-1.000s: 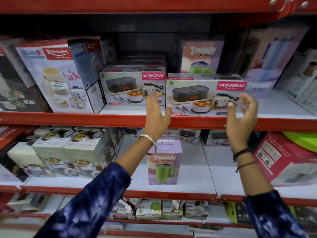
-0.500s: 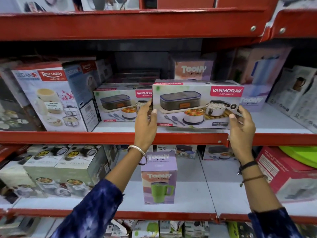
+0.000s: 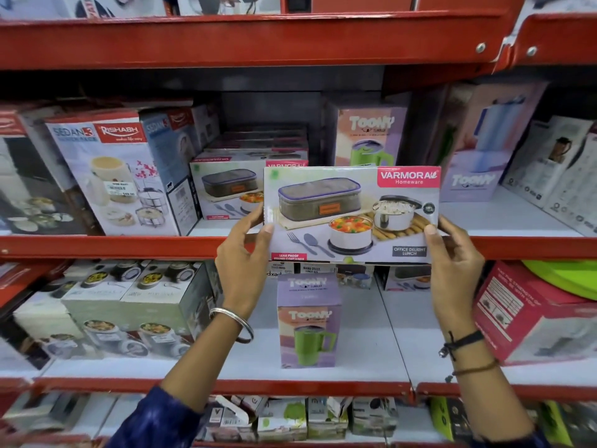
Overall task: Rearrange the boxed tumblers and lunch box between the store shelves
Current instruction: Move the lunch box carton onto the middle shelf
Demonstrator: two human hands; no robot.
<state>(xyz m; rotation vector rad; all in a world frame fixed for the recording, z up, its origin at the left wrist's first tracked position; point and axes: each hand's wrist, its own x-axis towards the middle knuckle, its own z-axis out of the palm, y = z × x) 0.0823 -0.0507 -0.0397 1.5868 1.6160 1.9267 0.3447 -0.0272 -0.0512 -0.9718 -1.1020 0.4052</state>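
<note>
Both hands (image 3: pixel 245 253) gripping lunch box (image 3: pixel 352 215) ends

My left hand (image 3: pixel 244 263) and right hand (image 3: pixel 454 257) are raised, thumbs forward, clamping opposite ends between them.

Red shelves, pastel boxes

We see a white lunch box carton (image 3: pixel 352 215) with a pink brand corner, lilac-and-peach tumbler boxes (image 3: pixel 308 321) picturing green mugs, red shelf rails (image 3: pixel 97 247), and dark blue mottled sleeves (image 3: pixel 161 418).
</note>
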